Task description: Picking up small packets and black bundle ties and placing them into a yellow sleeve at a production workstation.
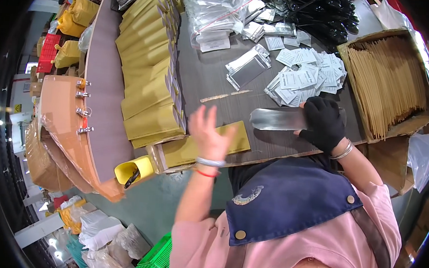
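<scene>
My bare left hand (208,136) is raised with its fingers spread and nothing in it. Beneath it lies a mustard-coloured envelope (236,138) along the near edge of the table. My right hand (320,125), in a black glove with the fingertips bare, grips the right part of a long, shiny, see-through plastic sleeve (277,119). Whether anything is inside the sleeve I cannot tell. Just beyond that hand is a loose heap of small white printed packets (301,76). Some flat silvery pouches (248,67) are stacked to the left of the heap.
A long overlapping row of mustard envelopes (150,61) runs along the left. Clear plastic bags (214,16) and black plastic-wrapped items (325,15) lie at the back. On the right stands a carton (349,58) packed with brown envelopes. A yellow container (141,169) hangs near the front edge.
</scene>
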`<state>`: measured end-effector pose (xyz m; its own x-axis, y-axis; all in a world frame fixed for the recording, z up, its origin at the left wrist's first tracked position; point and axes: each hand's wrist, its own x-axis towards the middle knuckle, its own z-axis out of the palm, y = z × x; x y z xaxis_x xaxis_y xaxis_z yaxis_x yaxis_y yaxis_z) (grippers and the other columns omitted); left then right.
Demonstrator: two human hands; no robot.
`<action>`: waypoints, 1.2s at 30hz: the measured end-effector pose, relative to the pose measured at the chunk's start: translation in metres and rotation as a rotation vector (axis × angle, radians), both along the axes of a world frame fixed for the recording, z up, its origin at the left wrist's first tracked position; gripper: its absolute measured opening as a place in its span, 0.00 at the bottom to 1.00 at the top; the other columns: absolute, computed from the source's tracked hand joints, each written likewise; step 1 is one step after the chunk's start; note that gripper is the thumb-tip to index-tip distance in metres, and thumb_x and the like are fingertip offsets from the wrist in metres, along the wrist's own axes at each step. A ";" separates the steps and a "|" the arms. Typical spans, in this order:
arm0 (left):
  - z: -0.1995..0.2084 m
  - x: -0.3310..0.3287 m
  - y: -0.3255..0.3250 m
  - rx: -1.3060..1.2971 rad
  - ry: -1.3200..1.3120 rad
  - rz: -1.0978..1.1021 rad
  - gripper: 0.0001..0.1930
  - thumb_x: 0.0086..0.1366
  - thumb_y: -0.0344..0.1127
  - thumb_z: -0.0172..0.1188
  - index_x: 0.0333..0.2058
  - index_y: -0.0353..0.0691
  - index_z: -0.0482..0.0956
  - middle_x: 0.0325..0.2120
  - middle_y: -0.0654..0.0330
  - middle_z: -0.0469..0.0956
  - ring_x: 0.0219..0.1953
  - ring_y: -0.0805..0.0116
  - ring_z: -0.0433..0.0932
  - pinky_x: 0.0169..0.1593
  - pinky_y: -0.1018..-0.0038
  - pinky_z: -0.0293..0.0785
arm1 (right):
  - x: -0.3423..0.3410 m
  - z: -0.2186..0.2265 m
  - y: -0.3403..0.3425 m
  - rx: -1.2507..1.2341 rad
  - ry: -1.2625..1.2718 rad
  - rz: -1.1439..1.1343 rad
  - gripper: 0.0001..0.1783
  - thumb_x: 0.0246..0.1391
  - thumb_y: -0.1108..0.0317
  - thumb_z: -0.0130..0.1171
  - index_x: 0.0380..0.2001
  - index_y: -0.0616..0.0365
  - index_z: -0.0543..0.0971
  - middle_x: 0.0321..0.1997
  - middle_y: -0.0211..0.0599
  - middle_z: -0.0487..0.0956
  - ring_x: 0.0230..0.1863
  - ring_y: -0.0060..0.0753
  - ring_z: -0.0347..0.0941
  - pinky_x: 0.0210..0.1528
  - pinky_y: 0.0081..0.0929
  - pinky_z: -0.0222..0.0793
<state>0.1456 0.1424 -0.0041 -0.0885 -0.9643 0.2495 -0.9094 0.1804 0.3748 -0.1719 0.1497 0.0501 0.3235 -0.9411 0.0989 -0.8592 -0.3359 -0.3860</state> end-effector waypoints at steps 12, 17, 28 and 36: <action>-0.029 -0.025 0.024 0.224 0.214 0.154 0.50 0.40 0.54 0.75 0.59 0.34 0.63 0.62 0.44 0.56 0.64 0.41 0.50 0.65 0.43 0.41 | 0.043 -0.031 -0.008 0.145 -0.027 0.219 0.34 0.35 0.49 0.70 0.46 0.55 0.73 0.46 0.39 0.73 0.50 0.45 0.67 0.53 0.40 0.59; -0.021 -0.023 -0.006 0.218 0.203 -0.003 0.45 0.43 0.49 0.74 0.57 0.34 0.65 0.61 0.46 0.58 0.64 0.42 0.53 0.64 0.45 0.46 | 0.072 -0.047 -0.016 -0.004 -0.225 0.329 0.32 0.39 0.50 0.69 0.46 0.54 0.74 0.46 0.41 0.73 0.49 0.47 0.68 0.53 0.42 0.61; -0.036 -0.034 -0.225 -0.232 -0.232 -0.199 0.29 0.54 0.41 0.65 0.56 0.52 0.70 0.58 0.56 0.64 0.60 0.46 0.60 0.61 0.47 0.55 | 0.020 -0.026 -0.017 -0.057 -0.262 -0.032 0.26 0.38 0.67 0.69 0.45 0.53 0.76 0.42 0.40 0.74 0.47 0.46 0.68 0.51 0.37 0.62; -0.029 -0.022 -0.154 -0.046 -0.258 -0.246 0.23 0.57 0.48 0.61 0.52 0.52 0.75 0.56 0.58 0.68 0.55 0.50 0.64 0.58 0.53 0.57 | -0.012 -0.020 -0.017 -0.134 -0.262 -0.130 0.25 0.38 0.71 0.69 0.45 0.55 0.76 0.42 0.41 0.73 0.46 0.47 0.69 0.48 0.36 0.66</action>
